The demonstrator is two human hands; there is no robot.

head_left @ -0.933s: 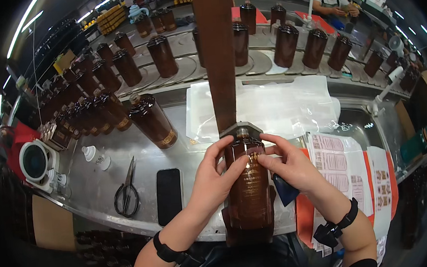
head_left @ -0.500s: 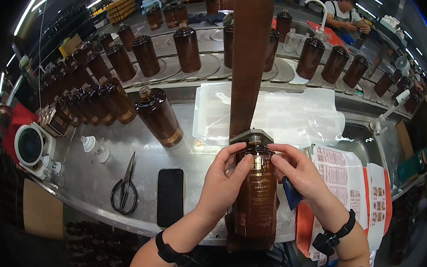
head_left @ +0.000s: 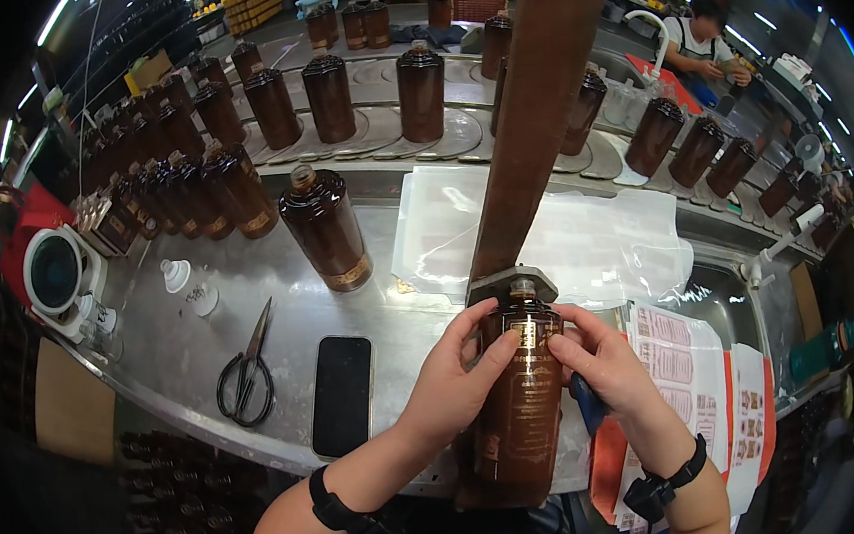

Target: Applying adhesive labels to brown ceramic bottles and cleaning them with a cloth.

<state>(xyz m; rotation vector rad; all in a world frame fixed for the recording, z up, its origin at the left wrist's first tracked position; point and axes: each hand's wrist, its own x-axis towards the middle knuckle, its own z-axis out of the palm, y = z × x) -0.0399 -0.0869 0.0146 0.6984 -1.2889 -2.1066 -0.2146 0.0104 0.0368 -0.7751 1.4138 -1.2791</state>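
Two hands work on one brown bottle point(head_left: 520, 400), which lies on its side at the near edge of the steel bench point(head_left: 278, 289), neck pointing away and pushed into a grey block point(head_left: 512, 285) at the foot of a slanted brown post point(head_left: 536, 118); the block appears to act as a stop, so the bottle cannot slide or roll while it is worked on. The left hand point(head_left: 451, 381) cups the bottle's left shoulder, fingers curled over the glass and thumb reaching toward the small gold label point(head_left: 526, 337) on its front. The right hand point(head_left: 600, 364) grips the opposite shoulder, thumb and forefinger pinched at the label's right edge, seemingly pressing it flat. Both hands are therefore closed on the bottle, one each side, which keeps the label face up and centred. Sheets of labels point(head_left: 686, 367) lie just right of the bottle, within easy reach of the right hand. A phone point(head_left: 343, 394) and scissors point(head_left: 246, 367) lie to the left, apart from the work. A second bottle point(head_left: 326, 230) stands upright farther back, uncapped, with two white stoppers point(head_left: 190, 286) near it. Rows of further bottles point(head_left: 180, 186) stand at the far left and along the curved track point(head_left: 417, 137) behind. Another person point(head_left: 705, 39) works at the far right.
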